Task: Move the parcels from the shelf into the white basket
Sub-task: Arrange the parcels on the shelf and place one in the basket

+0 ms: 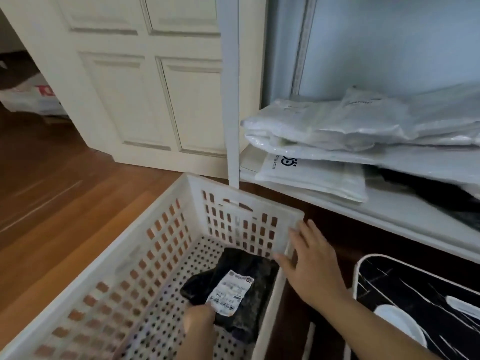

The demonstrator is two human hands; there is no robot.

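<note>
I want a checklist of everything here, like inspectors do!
Surface: wooden floor; white shelf.
Job's things: white basket on floor; black parcel with label inside; white parcels stacked on the shelf.
Clutter: black-and-white object under the shelf; plastic bag far left.
Hands: left hand holds the black parcel; right hand open at the basket's corner.
Cables: nothing seen.
Surroundings: cream panelled door.
</note>
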